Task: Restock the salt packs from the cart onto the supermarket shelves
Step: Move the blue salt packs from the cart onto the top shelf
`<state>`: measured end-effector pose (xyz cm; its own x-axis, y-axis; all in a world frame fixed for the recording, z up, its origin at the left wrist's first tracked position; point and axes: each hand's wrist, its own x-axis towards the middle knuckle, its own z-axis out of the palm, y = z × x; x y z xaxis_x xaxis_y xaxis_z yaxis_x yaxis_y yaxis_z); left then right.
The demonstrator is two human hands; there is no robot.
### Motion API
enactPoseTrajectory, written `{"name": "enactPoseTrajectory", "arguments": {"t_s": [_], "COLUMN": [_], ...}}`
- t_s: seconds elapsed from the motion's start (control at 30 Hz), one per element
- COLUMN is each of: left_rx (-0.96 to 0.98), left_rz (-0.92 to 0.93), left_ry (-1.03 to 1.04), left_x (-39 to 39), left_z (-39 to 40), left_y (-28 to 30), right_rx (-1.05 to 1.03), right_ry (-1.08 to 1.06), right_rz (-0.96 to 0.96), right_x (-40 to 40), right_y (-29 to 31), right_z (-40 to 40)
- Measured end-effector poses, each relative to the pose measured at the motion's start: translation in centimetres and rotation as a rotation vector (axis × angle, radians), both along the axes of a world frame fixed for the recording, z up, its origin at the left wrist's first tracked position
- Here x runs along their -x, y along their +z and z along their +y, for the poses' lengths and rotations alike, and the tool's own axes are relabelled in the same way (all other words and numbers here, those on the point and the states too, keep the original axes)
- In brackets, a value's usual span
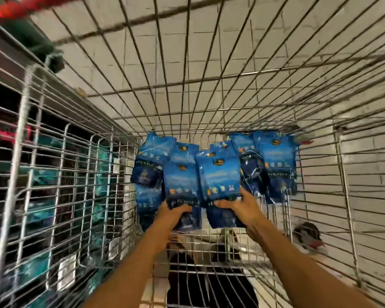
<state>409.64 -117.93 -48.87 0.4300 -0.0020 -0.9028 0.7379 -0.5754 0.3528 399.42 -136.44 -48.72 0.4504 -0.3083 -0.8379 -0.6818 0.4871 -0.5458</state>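
Observation:
Several blue salt packs lie in a row on the wire floor of the cart (209, 101). My left hand (172, 215) grips the lower end of one blue salt pack (181, 178) left of centre. My right hand (238, 207) grips the lower end of the neighbouring blue salt pack (220, 174). More packs lie to the left (147, 165) and to the right (276, 163) of these two. Both forearms reach into the cart from below.
The cart's wire side walls (53, 174) rise on the left and right. Shelves with teal and dark goods (38, 207) show through the left wall. Pale floor tiles show through the mesh, and a shoe (307, 236) is at the lower right. A red bar (20, 7) crosses the top left.

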Motion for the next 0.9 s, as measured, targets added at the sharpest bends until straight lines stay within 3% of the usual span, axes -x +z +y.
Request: {"name": "enactPoseTrajectory", "arguments": {"t_s": [0.17, 0.33, 0.6, 0.9], "left_rx": [0.073, 0.210, 0.471, 0.617], "left_rz": [0.061, -0.005, -0.303, -0.783], "left_ry": [0.012, 0.049, 0.273, 0.524], "left_x": [-1.5, -2.5, -1.6, 2.6], "left_z": [0.9, 1.1, 3.6, 11.8], "left_y": [8.5, 19.8, 36.5, 52.3], "right_rx": [0.068, 0.090, 0.202, 0.099], "right_ry": [-0.005, -0.076, -0.060, 0.224], "right_rz": [-0.067, -0.139, -0.447, -0.867], "right_x": [0.6, 1.3, -0.3, -5.1], "right_y": [8.1, 18.7, 34.3, 49.2], "right_z": [-0.8, -1.2, -0.3, 4.5]}}
